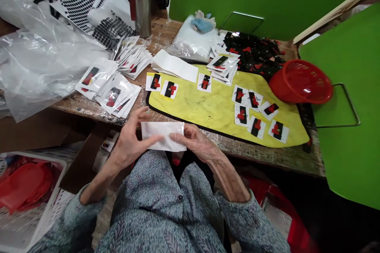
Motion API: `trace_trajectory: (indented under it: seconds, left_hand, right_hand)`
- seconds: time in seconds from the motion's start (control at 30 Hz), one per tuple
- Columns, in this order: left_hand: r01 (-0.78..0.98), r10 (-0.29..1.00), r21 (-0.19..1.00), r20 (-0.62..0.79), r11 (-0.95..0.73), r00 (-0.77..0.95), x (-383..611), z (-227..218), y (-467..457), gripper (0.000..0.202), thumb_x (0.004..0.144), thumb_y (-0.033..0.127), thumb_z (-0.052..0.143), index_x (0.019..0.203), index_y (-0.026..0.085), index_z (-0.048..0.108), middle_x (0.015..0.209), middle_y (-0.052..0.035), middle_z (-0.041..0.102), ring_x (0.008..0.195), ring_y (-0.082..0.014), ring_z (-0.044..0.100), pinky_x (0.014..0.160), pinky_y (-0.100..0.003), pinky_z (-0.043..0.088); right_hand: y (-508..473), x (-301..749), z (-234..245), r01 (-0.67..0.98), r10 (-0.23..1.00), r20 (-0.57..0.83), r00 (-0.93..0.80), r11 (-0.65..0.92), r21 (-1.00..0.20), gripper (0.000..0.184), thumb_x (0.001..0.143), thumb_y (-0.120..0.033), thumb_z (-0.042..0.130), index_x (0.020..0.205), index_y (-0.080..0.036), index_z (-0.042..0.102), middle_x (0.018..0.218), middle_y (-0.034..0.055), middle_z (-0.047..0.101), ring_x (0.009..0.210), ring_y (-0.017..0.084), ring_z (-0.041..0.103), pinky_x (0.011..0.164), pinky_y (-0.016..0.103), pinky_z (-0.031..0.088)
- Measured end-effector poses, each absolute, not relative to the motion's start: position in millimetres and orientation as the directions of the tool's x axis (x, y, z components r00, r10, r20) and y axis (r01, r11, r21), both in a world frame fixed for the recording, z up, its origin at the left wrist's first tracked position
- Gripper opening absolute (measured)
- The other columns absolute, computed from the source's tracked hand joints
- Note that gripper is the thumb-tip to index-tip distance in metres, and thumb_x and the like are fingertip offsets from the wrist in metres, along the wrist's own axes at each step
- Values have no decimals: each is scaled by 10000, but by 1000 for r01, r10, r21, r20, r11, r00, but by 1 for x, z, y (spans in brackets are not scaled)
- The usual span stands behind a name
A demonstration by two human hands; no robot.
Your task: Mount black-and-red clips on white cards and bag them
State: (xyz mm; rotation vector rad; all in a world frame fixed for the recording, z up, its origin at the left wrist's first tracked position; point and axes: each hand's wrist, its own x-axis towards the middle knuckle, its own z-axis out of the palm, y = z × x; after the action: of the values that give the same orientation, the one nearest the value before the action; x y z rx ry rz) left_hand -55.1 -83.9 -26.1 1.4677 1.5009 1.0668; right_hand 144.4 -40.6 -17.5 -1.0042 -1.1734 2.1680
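My left hand (130, 138) and my right hand (192, 140) hold a small white translucent packet (162, 136) between them, just above the table's front edge. Its contents are hidden. Beyond my hands lies a yellow mat (219, 106) with a black border, carrying several white cards with black and red pieces (242, 95). A stack of blank white sleeves (174, 65) rests at the mat's far edge. To the left, near my left hand, are loose piles of packed cards (111, 95).
A heap of black and red pieces (252, 53) and a red basket (300, 81) sit at the right, by green boards (347, 102). A steel flask (141, 4), sheets of black dots (78, 8) and crumpled clear plastic (38, 47) stand at the back left. A white crate (26, 189) sits low left.
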Motion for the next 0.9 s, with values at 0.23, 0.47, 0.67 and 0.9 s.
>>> trace_trajectory:
  seconds: [0.23,0.47,0.67,0.9]
  left_hand:
    - [-428,787,674,-590,602,177,-55,-29,-87,488,659,327,822,1085,155,658,933,-84,747,819,-209,700,790,-334,548]
    - [-331,890,840,-457,429,-6,-43,-38,-92,263,729,394,772,852,166,729,713,-13,705,662,-139,635,648,-260,501]
    - [-238,940,913,-342,330,-8,-34,-39,-95,422,805,497,675,569,156,597,507,34,532,491,-74,464,501,-210,396]
    - [64,953,951,-301,302,-25,-48,-38,-94,432,809,481,669,1109,171,653,998,-86,703,877,-219,639,806,-378,516]
  right_hand:
    - [-44,144,-24,-82,736,-363,-572,-491,-867,351,775,-415,739,1051,-202,700,944,19,720,869,154,633,820,293,496]
    - [-48,147,-25,-87,646,-407,-646,-591,-802,306,716,-370,795,959,-198,724,894,18,734,852,163,658,843,318,502]
    - [-57,139,-32,-171,674,-410,-614,-621,-765,378,700,-404,803,1003,-194,718,940,31,740,861,165,667,879,320,490]
    - [-57,140,-34,-28,759,-399,-514,-480,-877,356,769,-462,728,1015,-205,714,901,23,726,821,169,644,784,312,511]
